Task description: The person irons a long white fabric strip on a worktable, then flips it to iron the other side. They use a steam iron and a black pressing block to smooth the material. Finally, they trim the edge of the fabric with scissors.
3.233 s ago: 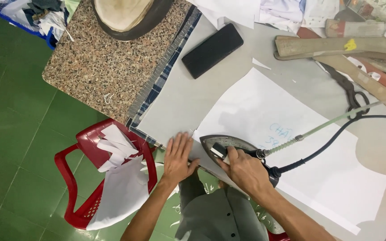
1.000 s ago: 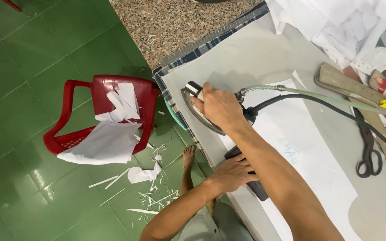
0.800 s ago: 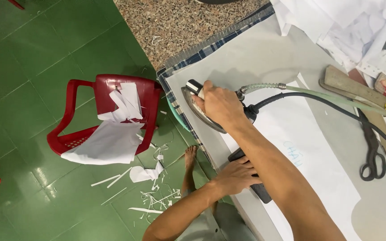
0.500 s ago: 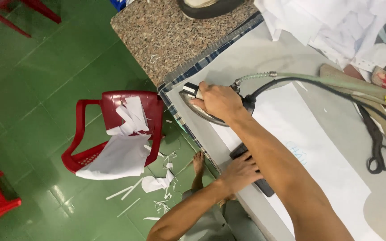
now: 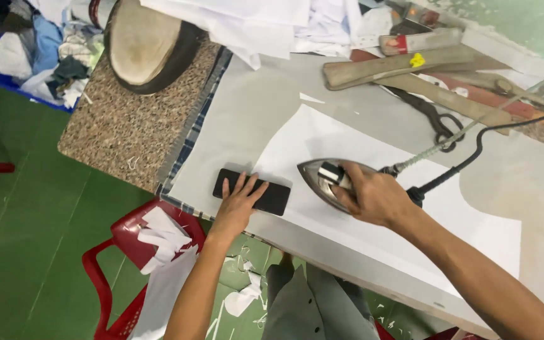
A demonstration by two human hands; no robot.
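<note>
Right hand point(image 5: 373, 198), frame centre-right: grip clenched round iron point(image 5: 322, 179) handle, handle mostly hidden under fingers. Iron sole flat on white sheet point(image 5: 360, 157), mid table point(image 5: 247, 107). Hose and black cord point(image 5: 473, 151) run to right edge, cut off. Left hand point(image 5: 237, 204), lower centre: grip released, fingers flat on phone point(image 5: 266, 195), covering its middle. Scissors point(image 5: 432, 116) upper right, partly under wooden boards point(image 5: 398, 66). Red chair point(image 5: 124, 252) lower left, cut off by bottom edge.

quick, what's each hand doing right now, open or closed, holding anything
Left hand: open, fingers spread flat on the black phone, pressing on it, not gripping.
Right hand: closed around the handle of the iron on the white sheet.
</note>
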